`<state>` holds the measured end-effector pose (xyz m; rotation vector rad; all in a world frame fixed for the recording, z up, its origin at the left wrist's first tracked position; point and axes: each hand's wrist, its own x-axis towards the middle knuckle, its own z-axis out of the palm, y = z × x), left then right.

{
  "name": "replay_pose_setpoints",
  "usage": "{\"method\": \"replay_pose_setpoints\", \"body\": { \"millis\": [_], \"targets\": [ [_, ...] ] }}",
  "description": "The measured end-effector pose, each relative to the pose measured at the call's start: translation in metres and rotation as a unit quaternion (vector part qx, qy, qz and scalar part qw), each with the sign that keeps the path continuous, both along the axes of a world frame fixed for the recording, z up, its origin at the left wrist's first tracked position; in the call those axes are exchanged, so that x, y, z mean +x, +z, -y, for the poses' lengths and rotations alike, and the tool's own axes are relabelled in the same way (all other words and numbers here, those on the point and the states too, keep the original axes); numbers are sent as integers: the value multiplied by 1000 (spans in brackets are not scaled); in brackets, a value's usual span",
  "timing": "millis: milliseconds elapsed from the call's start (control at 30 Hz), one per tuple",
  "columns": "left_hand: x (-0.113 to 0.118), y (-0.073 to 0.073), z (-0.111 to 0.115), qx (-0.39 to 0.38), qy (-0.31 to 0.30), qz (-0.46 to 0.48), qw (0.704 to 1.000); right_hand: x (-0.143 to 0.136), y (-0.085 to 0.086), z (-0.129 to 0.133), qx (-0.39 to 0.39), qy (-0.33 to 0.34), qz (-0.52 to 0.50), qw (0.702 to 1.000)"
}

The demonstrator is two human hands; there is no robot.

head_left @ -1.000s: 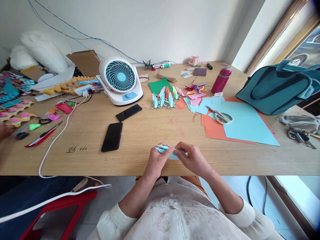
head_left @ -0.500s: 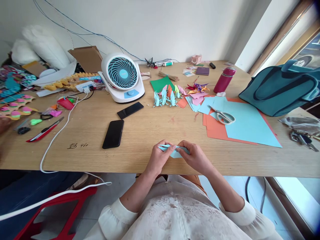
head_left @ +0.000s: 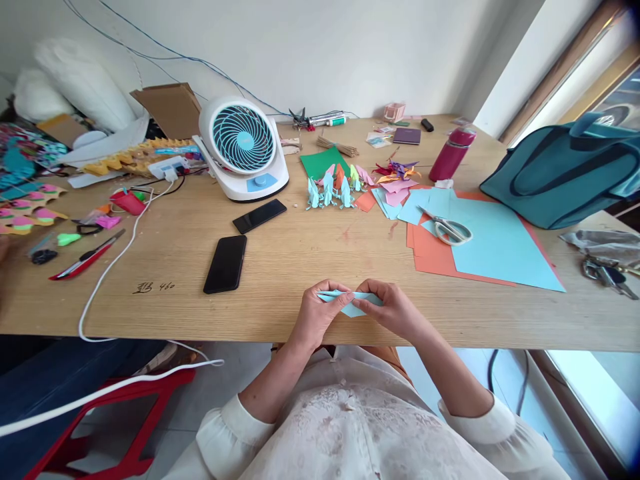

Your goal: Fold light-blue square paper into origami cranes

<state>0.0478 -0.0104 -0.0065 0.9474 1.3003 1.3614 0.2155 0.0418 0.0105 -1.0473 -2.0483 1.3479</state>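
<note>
Between my two hands, near the table's front edge, is a small folded piece of light blue paper. My left hand pinches its left part, the thumb lying on top. At its right part, my right hand grips it between thumb and fingers. Both thumbs nearly meet at the paper's middle, and the fingers behind it are partly hidden. Farther back stand several folded light blue paper figures, with pink, orange and green ones behind them.
Scissors lie on blue and orange sheets at the right, near a teal bag and a magenta bottle. Two phones and a fan are at the left. A white cable crosses the table's left side.
The view has shifted slightly. My hands hold the paper in nearly the same place, and its folded lower part shows a little more.
</note>
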Motion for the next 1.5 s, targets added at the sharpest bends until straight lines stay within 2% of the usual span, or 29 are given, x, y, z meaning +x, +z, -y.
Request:
{"method": "replay_pose_setpoints", "body": {
  "millis": [100, 167, 200, 267, 333, 367, 433, 533, 600, 700, 767, 900, 1000, 1133, 1333, 1500],
  "targets": [
    [-7, 4, 4, 16, -22, -67, 997, 3, -3, -5, -8, 4, 17, 1000],
    [-17, 11, 8, 81, -6, -172, 982, 5, -4, -9, -11, -2, 34, 999],
    [-22, 15, 11, 130, 3, -248, 960, 6, -5, -11, -17, -5, 41, 999],
    [-29, 22, 15, 224, -21, -392, 892, 7, -5, -14, -34, -6, 46, 998],
    [-31, 28, 17, 265, -75, -478, 834, 6, -5, -15, -47, -3, 41, 998],
    [-29, 29, 16, 265, -94, -502, 818, 6, -6, -15, -49, -1, 39, 998],
    [-23, 28, 11, 235, -99, -523, 813, 4, -6, -14, -42, 4, 41, 998],
    [-12, 21, 1, 172, -81, -524, 831, 2, -5, -11, -12, 4, 54, 998],
    [-8, 17, -5, 145, -89, -509, 844, 2, -5, -8, 8, 1, 62, 998],
    [-6, 12, -12, 135, -117, -475, 862, 2, -6, -5, 31, -12, 97, 995],
    [-7, 9, -16, 137, -127, -473, 861, 2, -9, -2, 66, -27, 132, 989],
    [-7, -2, -20, 141, -127, -535, 823, 4, -19, 5, 240, -75, 159, 955],
    [-7, -8, -21, 144, -120, -588, 786, 8, -28, 9, 339, -59, 160, 925],
    [-7, -13, -21, 158, -113, -624, 757, 14, -35, 13, 364, 4, 148, 919],
    [-10, -21, -16, 211, -155, -647, 717, 19, -34, 15, 375, 39, 155, 913],
    [-18, -22, -3, 260, -158, -656, 691, 20, -34, 13, 388, 69, 160, 905]
  ]
}}
